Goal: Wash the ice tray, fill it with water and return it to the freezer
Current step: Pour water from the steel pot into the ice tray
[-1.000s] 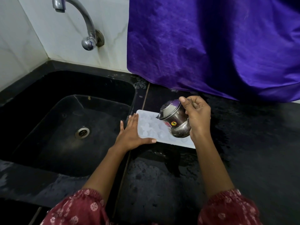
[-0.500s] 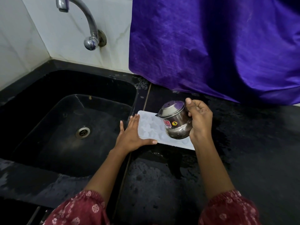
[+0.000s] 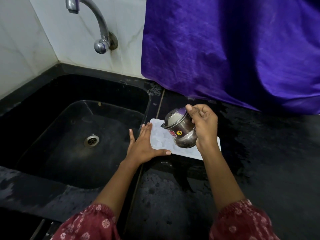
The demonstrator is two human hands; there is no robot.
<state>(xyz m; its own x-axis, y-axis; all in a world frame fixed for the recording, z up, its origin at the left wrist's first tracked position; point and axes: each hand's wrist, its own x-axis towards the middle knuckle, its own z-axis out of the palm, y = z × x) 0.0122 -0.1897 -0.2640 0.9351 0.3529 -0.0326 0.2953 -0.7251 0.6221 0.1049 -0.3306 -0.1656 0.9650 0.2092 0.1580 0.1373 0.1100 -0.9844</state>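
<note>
A white ice tray lies flat on the wet black counter just right of the sink. My left hand lies flat with straight fingers against the tray's left end, thumb along its near edge. My right hand grips a small steel pot and holds it tilted to the left above the tray's middle. The pot hides part of the tray's cells. I cannot make out a stream of water.
A black sink with a metal drain lies to the left. A steel tap juts from the white tiled wall. A purple cloth hangs over the back right. The black counter is wet.
The steel pot has tipped a little further to the left in my right hand. My left hand stays against the tray's left end.
</note>
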